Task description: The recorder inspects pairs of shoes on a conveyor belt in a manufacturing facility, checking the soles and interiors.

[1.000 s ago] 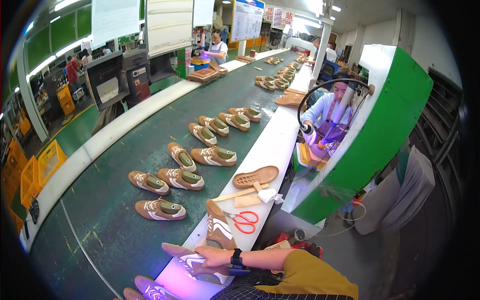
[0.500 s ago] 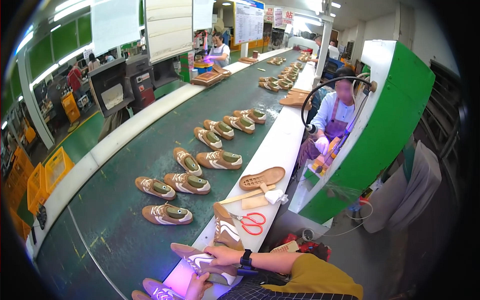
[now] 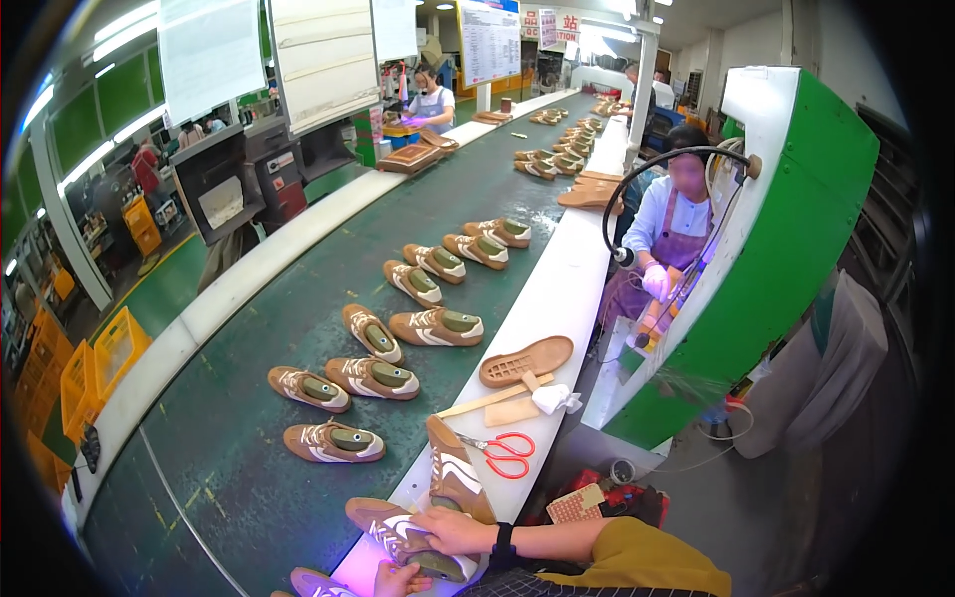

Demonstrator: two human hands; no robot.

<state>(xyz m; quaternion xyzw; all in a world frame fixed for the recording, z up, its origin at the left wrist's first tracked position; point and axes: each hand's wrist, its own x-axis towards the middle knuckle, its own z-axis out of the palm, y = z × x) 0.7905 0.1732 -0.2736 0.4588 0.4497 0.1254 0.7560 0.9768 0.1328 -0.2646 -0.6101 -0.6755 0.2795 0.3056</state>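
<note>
Brown shoe under my right hand

My right hand is closed over the shoe's side, gripping it, with the toe beyond my fingers to the left. My left hand, half-curled, is at its near side; I can't tell whether it grips. A second shoe is just beyond my right hand.

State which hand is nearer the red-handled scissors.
Right. The right hand, on a brown-and-white shoe, is below and left of the scissors; the left hand, by that shoe, is farther below and left.
</note>
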